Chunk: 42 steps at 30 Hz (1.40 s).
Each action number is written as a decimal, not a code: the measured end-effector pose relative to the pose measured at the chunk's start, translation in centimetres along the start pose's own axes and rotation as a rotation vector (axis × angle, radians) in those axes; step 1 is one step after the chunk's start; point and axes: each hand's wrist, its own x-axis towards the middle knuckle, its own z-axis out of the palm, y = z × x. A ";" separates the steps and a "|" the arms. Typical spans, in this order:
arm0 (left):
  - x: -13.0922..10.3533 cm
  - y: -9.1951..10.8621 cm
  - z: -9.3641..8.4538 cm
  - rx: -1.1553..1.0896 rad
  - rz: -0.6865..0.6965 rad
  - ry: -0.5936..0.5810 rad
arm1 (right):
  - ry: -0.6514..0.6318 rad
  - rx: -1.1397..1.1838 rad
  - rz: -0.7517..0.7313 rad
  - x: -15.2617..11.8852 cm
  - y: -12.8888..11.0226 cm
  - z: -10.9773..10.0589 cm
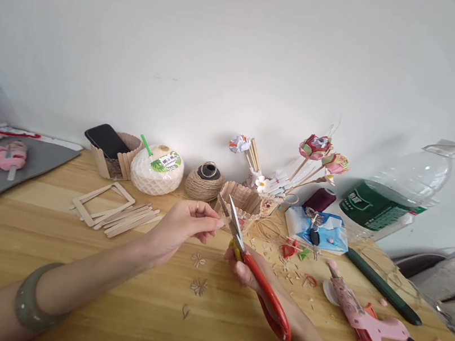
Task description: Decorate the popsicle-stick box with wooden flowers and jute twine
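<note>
My right hand (244,270) is wrapped round a pair of red-handled scissors (266,293), whose blades stand apart and point up and away from me. Just left of the blades, the thumb and fingers of my left hand (194,222) are pinched together. What they hold is too small to make out. Below my hands, a small looped twine flower (198,259), a second looped flower (199,286) and a small twine loop (185,312) lie in a column on the wooden table (126,303). Behind the scissors is a craft-stick box (243,195), partly hidden by the blades.
Along the wall stand a phone (107,141) in a stick holder, a coconut (157,170), a twine ball (204,183) and paper flowers (315,147). Loose craft sticks (130,221) lie left. A pink glue gun (370,326), scraps and a large bottle (389,200) are right.
</note>
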 end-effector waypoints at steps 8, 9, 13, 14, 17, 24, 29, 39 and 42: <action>-0.2 -0.3 0.3 -0.010 -0.015 -0.001 | -0.002 -0.021 -0.005 -0.2 0.3 -0.2; -0.2 -0.3 0.3 -0.007 -0.015 0.001 | -0.004 -0.031 0.001 -0.2 0.3 -0.2; -0.4 -0.3 0.3 0.015 -0.015 0.009 | -0.033 -0.074 0.031 -0.2 0.5 -0.4; -0.4 -0.3 0.3 0.013 -0.017 0.013 | -0.045 -0.074 0.033 -0.2 0.7 -0.4; -0.4 -0.4 0.4 -0.006 -0.018 0.025 | -0.071 -0.053 0.022 -0.2 1.2 -0.5; -0.3 -0.3 0.2 0.060 -0.002 0.010 | -0.077 -0.098 0.013 -0.2 1.3 -0.7; -0.2 -0.2 0.1 0.085 0.003 0.018 | -0.062 -0.140 0.030 -0.2 0.8 -0.6; -0.2 -0.2 0.2 0.083 0.005 0.036 | -0.033 -0.111 0.020 -0.2 0.4 -0.2; -0.4 -0.1 0.5 0.033 0.018 0.039 | -0.018 -0.054 -0.010 0.0 0.6 0.1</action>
